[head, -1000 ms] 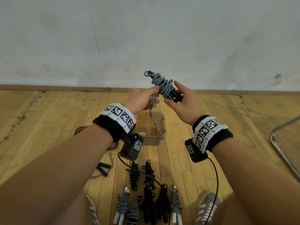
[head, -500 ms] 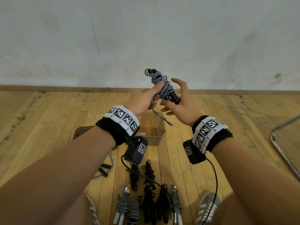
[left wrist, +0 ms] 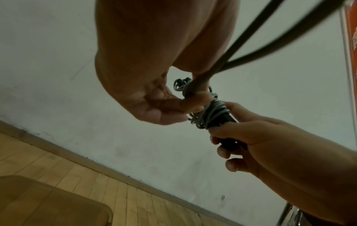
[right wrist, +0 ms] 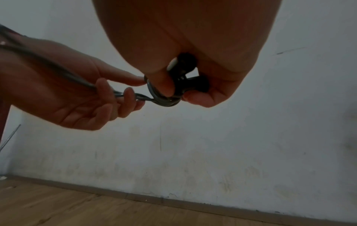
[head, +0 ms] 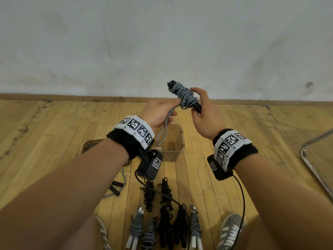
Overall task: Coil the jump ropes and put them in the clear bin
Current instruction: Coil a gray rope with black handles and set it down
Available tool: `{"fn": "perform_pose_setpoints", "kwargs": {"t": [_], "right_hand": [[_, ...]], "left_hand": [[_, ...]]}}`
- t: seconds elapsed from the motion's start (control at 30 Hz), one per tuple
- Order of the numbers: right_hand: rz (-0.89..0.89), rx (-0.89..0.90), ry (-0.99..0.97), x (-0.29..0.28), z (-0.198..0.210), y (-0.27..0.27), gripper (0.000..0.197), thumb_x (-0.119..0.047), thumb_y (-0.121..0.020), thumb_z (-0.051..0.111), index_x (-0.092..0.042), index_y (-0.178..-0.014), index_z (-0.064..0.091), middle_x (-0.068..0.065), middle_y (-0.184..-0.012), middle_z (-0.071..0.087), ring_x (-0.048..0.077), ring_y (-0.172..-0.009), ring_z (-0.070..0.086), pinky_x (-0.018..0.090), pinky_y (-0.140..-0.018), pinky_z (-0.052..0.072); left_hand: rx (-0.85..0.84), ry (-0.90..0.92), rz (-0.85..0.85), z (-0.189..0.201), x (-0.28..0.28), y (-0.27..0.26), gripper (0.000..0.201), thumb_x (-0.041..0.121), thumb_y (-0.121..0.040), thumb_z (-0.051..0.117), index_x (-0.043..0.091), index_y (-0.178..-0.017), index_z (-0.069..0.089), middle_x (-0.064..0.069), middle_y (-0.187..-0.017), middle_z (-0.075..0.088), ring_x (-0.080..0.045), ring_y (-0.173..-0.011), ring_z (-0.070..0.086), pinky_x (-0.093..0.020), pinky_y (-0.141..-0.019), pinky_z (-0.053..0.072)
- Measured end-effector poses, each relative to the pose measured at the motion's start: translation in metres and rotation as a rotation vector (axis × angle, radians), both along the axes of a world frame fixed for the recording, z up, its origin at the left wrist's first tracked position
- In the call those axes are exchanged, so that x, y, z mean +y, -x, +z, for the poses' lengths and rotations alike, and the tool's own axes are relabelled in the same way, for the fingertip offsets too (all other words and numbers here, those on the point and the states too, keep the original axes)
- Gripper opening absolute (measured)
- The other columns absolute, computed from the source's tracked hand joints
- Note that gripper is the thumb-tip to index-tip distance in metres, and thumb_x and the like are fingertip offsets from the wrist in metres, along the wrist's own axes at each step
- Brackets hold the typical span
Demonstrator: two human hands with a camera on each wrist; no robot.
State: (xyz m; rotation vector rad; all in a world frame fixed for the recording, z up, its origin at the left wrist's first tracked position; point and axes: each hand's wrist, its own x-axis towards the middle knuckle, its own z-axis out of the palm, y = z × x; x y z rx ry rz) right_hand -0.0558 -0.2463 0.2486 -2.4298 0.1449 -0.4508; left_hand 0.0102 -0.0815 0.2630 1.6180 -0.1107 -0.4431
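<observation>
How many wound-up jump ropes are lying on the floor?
7: two black bundles behind, then a near row: grey bundle, grey bundle, black bundle, black bundle, grey bundle. The arms may hide more.

I hold the jump rope [head: 183, 95] up in front of me, my right hand [head: 203, 112] on its handles, my left hand [head: 158, 112] just to the left holding the loose loop, which hangs above the clear bin [head: 177, 139] on the floor [head: 54, 127]. Nearer me lie coiled ropes [head: 165, 219] in rows; another rope [head: 117, 186] lies to their left. The wall [head: 162, 42] stands behind.
</observation>
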Motion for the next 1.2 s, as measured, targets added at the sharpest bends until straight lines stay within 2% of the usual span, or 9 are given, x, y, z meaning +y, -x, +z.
{"fn": "perform_pose_setpoints", "kwargs": {"t": [0.13, 0.23, 0.37, 0.47, 0.57, 0.67, 0.83, 1.0, 1.2], "right_hand": [[0.025, 0.034, -0.025, 0.006, -0.004, -0.002, 0.057, -0.046, -0.094, 0.036, -0.049, -0.149, 0.021, 0.004, -0.11, 0.062, 0.019, -0.081, 0.06, 0.039, -0.067, 0.049], [0.035, 0.029, -0.005, 0.006, -0.004, -0.002, 0.051, -0.043, -0.106, 0.027, -0.046, -0.155, 0.016, 0.012, -0.123, 0.056, 0.021, -0.099, 0.056, 0.043, -0.083, 0.05], [0.094, -0.053, 0.014, 0.01, -0.003, 0.0, 0.062, -0.03, -0.106, 0.048, -0.033, -0.161, 0.019, 0.011, -0.118, 0.056, 0.007, -0.093, 0.053, 0.02, -0.079, 0.044], [0.091, -0.056, -0.138, 0.013, -0.002, -0.001, 0.078, -0.032, -0.097, 0.067, -0.026, -0.16, 0.023, 0.005, -0.121, 0.062, 0.014, -0.103, 0.064, 0.03, -0.09, 0.052], [0.062, -0.036, -0.344, 0.012, 0.006, 0.001, 0.071, -0.03, -0.091, 0.074, -0.025, -0.152, 0.038, -0.004, -0.109, 0.066, 0.01, -0.091, 0.069, 0.031, -0.083, 0.059], [0.08, 0.006, -0.438, 0.012, 0.009, 0.004, 0.063, -0.023, -0.095, 0.069, -0.022, -0.149, 0.037, -0.005, -0.112, 0.067, 0.01, -0.09, 0.072, 0.03, -0.077, 0.061], [0.081, 0.019, -0.364, 0.01, 0.004, 0.005, 0.06, -0.016, -0.099, 0.063, -0.019, -0.152, 0.034, 0.002, -0.111, 0.071, 0.012, -0.077, 0.075, 0.03, -0.071, 0.061], [-0.012, -0.006, -0.245, 0.008, -0.001, 0.006, 0.061, -0.019, -0.096, 0.065, -0.029, -0.148, 0.033, -0.002, -0.094, 0.073, 0.012, -0.07, 0.074, 0.043, -0.072, 0.063], [0.01, -0.012, -0.156, 0.017, 0.002, 0.008, 0.054, -0.028, -0.103, 0.051, -0.029, -0.15, 0.025, -0.001, -0.081, 0.066, 0.02, -0.065, 0.064, 0.051, -0.064, 0.057]], "left_hand": [[0.015, 0.081, 0.048, -0.001, -0.001, -0.001, 0.023, 0.024, -0.096, 0.071, 0.005, -0.108, 0.07, -0.006, -0.087, 0.078, -0.011, -0.059, 0.067, -0.034, -0.076, 0.057], [0.058, 0.141, 0.053, 0.001, -0.001, -0.001, 0.03, 0.032, -0.095, 0.071, 0.006, -0.11, 0.072, -0.007, -0.094, 0.079, -0.015, -0.068, 0.071, -0.031, -0.07, 0.057], [0.024, 0.128, 0.089, 0.001, -0.001, 0.001, 0.052, 0.055, -0.081, 0.08, 0.011, -0.108, 0.072, -0.003, -0.096, 0.078, -0.012, -0.071, 0.072, -0.028, -0.065, 0.058], [-0.026, 0.129, 0.107, 0.001, -0.001, 0.0, 0.049, 0.053, -0.081, 0.081, 0.011, -0.103, 0.07, -0.002, -0.096, 0.078, -0.013, -0.074, 0.07, -0.027, -0.067, 0.058], [-0.009, 0.166, 0.045, 0.006, -0.001, 0.0, 0.042, 0.045, -0.092, 0.073, 0.007, -0.109, 0.073, -0.003, -0.097, 0.079, -0.013, -0.077, 0.07, -0.024, -0.064, 0.057], [0.021, 0.216, -0.023, 0.008, -0.001, 0.002, 0.036, 0.038, -0.098, 0.067, 0.008, -0.116, 0.072, -0.004, -0.103, 0.079, -0.013, -0.081, 0.073, -0.022, -0.065, 0.058], [0.037, 0.172, 0.001, 0.004, -0.002, 0.003, 0.038, 0.041, -0.096, 0.069, 0.009, -0.117, 0.071, -0.01, -0.108, 0.077, -0.015, -0.077, 0.074, -0.023, -0.061, 0.056], [-0.018, 0.057, 0.016, 0.003, 0.0, 0.005, 0.032, 0.043, -0.095, 0.07, 0.012, -0.096, 0.072, -0.011, -0.09, 0.077, -0.013, -0.064, 0.071, -0.022, -0.057, 0.054], [-0.02, 0.118, 0.073, 0.004, -0.002, 0.006, 0.031, 0.034, -0.096, 0.07, 0.005, -0.108, 0.066, -0.01, -0.091, 0.077, -0.016, -0.066, 0.074, -0.024, -0.057, 0.056]]}}
